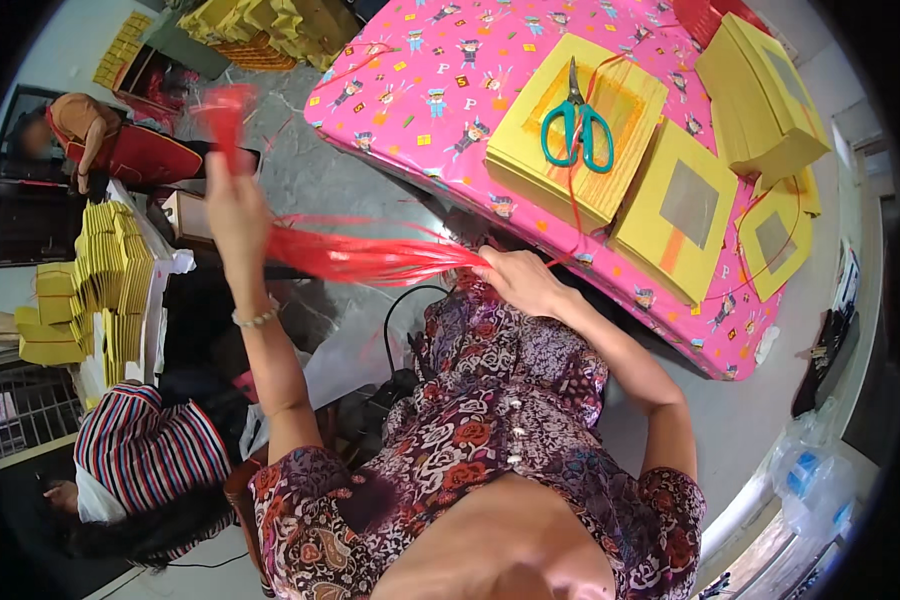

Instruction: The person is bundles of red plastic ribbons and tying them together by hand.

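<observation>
A bundle of thin, shiny red plastic strands (365,252) stretches across in front of my body. My left hand (238,215), raised and somewhat blurred by motion, is closed around the bundle, and a loose red tuft sticks up above the fist. My right hand (522,282) grips the strands near the edge of the pink table, with its fingers wrapped round them. Beyond the right hand, scissors (573,100) with teal handles lie on a stack of yellow paper (515,165) on the table.
The table has a pink patterned cover (390,130). More yellow packs (642,240) with grey windows stand at its right. On the left, a person in a striped top (155,445) sits near piled yellow bundles (115,275); another person (90,130) is farther back. Clear plastic bags (810,475) lie at right.
</observation>
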A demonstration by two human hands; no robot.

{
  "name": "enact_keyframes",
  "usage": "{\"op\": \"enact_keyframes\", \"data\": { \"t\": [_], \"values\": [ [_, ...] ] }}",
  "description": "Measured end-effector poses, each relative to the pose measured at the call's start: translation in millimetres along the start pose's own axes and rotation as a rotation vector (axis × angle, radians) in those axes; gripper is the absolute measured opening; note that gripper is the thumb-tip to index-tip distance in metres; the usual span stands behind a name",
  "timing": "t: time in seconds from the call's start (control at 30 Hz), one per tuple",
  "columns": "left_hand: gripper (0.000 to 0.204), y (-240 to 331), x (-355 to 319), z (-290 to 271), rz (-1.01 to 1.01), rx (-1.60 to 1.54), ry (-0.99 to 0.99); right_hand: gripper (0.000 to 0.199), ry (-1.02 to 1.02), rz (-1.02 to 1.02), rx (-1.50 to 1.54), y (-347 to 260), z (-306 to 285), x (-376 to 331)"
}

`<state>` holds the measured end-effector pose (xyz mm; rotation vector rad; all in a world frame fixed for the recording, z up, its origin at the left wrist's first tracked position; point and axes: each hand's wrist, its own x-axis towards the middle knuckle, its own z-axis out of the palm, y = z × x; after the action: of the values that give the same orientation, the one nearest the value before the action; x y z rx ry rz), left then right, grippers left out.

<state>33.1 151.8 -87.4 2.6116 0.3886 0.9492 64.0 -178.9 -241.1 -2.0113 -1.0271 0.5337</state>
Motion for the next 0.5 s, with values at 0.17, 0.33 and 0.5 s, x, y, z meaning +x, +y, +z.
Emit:
{"op": "enact_keyframes", "data": {
  "t": [0.17,0.33,0.5],
  "values": [
    [0.058,47,-53,34,0.333,0.028,-0.290,0.021,-0.034,0.025,-0.133,-39,-17,9],
    [0.025,83,-106,50,0.253,-0.380,-0.647,0.020,0.002,-0.078,-0.173,-83,-29,24],
    [0.037,70,-112,56,0.288,-0.363,-0.496,0.022,-0.090,-0.118,-0.096,-89,-37,20]
  ]
}}
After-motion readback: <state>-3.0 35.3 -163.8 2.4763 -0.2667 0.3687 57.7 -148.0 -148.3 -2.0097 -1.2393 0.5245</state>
